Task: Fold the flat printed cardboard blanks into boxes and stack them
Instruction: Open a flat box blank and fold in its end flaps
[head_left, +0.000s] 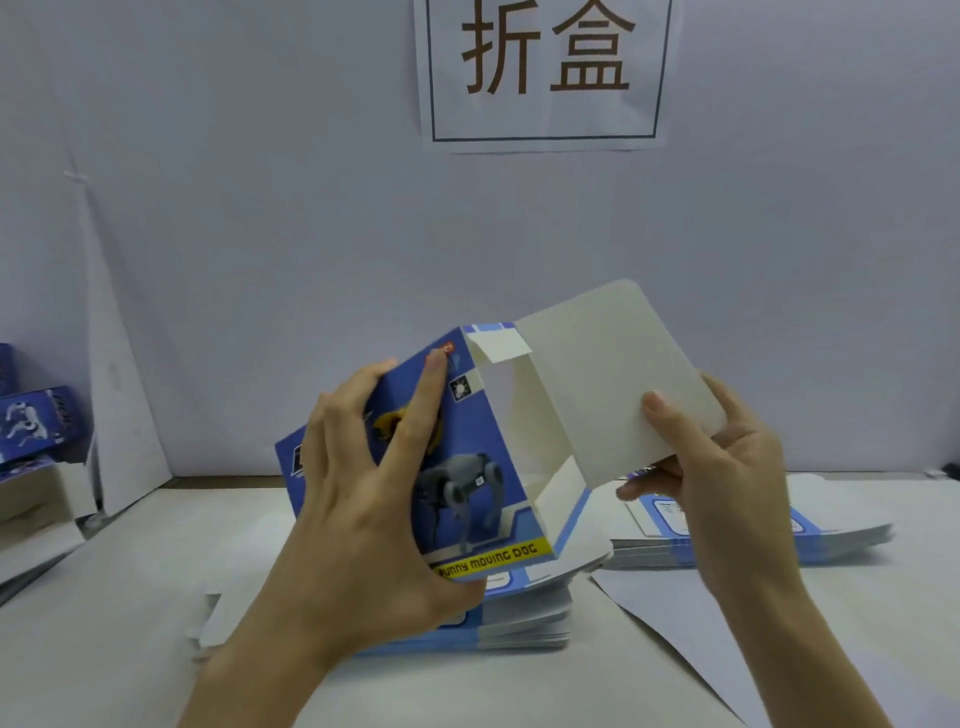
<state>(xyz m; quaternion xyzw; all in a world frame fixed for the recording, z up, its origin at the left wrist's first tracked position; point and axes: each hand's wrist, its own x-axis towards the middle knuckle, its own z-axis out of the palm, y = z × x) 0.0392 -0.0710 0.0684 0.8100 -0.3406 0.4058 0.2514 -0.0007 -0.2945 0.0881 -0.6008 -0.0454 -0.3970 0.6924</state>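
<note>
My left hand (363, 499) was clamped on the printed blue face of a half-opened box (467, 457) at the centre of the frame, fingers spread over the picture of a robot dog and thumb tucked under the bottom edge. My right hand (727, 467) pinched the box's bare white panel (613, 384) to the right of centre, thumb on the inner side and fingers behind. Both forearms came up from the bottom edge, the hands apart with the box held off the table (156, 571) between them.

I judged this box to be mid-fold: it was popped open into a sleeve, with a small flap (498, 345) bent inward at the top and the large panel not yet closed.

Just beneath, at lower centre, lay a stack of flat blanks (524, 618), and a second stack (779, 540) sat further back at right, so plenty remained to fold. At the far left edge, a few blue finished boxes (31, 421) appeared piled up. Behind everything, on the wall at top centre, hung a paper sign (545, 73) with two large characters.
</note>
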